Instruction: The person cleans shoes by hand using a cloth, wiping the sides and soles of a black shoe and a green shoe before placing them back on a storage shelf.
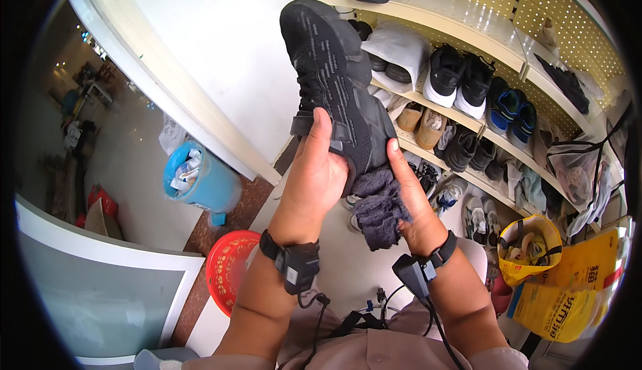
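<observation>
A black knit sneaker (pixel 333 74) is held up in front of me, its toe pointing away and its heel towards me. My left hand (pixel 321 169) grips it at the ankle opening, the thumb lying on the upper near the strap. On the other side, my right hand (pixel 409 189) has its thumb against the sole edge by the heel and holds a dark grey fluffy cloth (pixel 378 209), which hangs down below the heel. The fingers of my right hand are mostly hidden behind the cloth and shoe.
Shelves (pixel 451 24) with several pairs of shoes stand at the right. A yellow bag (pixel 509 269) with items inside is at the lower right. To the left are a blue bin (pixel 220 182) with waste paper, a red basin (pixel 220 269) and a doorway with a white frame (pixel 150 69).
</observation>
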